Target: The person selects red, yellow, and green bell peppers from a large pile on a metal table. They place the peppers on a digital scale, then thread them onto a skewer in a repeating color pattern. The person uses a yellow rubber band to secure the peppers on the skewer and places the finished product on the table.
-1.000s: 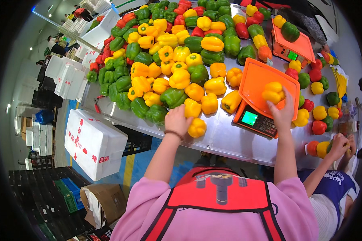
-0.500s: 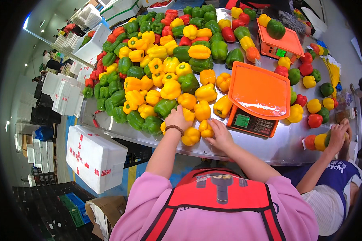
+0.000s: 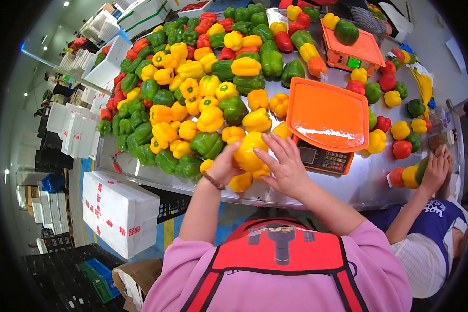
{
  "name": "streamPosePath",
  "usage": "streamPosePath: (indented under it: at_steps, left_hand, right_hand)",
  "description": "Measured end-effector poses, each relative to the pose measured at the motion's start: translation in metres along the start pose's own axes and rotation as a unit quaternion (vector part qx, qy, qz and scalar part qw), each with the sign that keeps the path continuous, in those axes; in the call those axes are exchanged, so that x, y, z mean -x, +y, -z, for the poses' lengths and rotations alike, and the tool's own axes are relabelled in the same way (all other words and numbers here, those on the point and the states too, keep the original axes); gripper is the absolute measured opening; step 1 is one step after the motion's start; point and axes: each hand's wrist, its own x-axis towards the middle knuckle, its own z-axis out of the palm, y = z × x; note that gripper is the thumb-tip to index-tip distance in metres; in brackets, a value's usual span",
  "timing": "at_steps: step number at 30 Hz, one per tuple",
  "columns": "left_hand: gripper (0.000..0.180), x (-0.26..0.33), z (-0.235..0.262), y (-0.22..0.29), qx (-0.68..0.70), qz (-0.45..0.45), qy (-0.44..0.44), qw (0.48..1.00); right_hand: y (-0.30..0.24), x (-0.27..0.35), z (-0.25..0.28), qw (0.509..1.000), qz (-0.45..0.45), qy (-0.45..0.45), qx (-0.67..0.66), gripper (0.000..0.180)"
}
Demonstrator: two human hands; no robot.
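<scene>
I hold one big yellow pepper [image 3: 248,152] between both hands at the near edge of the steel table [image 3: 369,187]. My left hand [image 3: 222,165] cups its left side with the fingers curled against the skin, and my right hand [image 3: 282,165] lies over its right side with the fingers spread and pressed on it, so both hands are closed on the same pepper. It sits just above two smaller yellow peppers, one [image 3: 241,182] right below it near the table edge, and in front of the great heap of peppers [image 3: 192,99], yellow, green and red, that covers the far left of the table.

Just to the right stands the orange scale [image 3: 327,115], its tray bare, the display panel [image 3: 322,158] close beside my right fingers. A second orange scale [image 3: 351,49] farther off carries a green pepper [image 3: 346,32].

I judge the step to be picking out a pepper for weighing. The next move would call for lifting it clear of its neighbours and carrying it right, over the tray's rim, setting it down gently so it does not roll.

At the right, another person's hand [image 3: 434,169] rests by a red pepper [image 3: 397,177].
</scene>
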Motion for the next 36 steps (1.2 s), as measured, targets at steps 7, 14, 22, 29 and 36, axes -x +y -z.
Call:
streamPosePath:
  at_steps: [7, 14, 22, 29, 36]
  left_hand:
    - [0.055, -0.018, 0.008, -0.011, -0.223, -0.067, 0.017, 0.972]
    - [0.07, -0.068, 0.043, 0.049, -0.691, -0.385, 0.275, 0.546]
    - [0.073, -0.124, 0.015, 0.096, -0.848, -0.14, 0.244, 0.45]
    - [0.068, -0.103, -0.004, 0.135, -0.729, -0.315, 0.321, 0.516]
    - [0.062, -0.101, -0.136, 0.093, -0.651, -0.517, 0.079, 0.549]
  right_hand:
    - [0.053, 0.016, 0.009, 0.989, -0.115, 0.039, -0.09, 0.087]
    - [0.134, 0.042, 0.047, 0.899, -0.338, 0.269, -0.071, 0.077]
    - [0.159, 0.054, 0.053, 0.903, -0.363, 0.22, 0.059, 0.086]
    - [0.152, 0.052, 0.064, 0.894, -0.402, 0.164, 0.113, 0.089]
    - [0.165, 0.06, 0.072, 0.889, -0.413, 0.151, 0.128, 0.09]
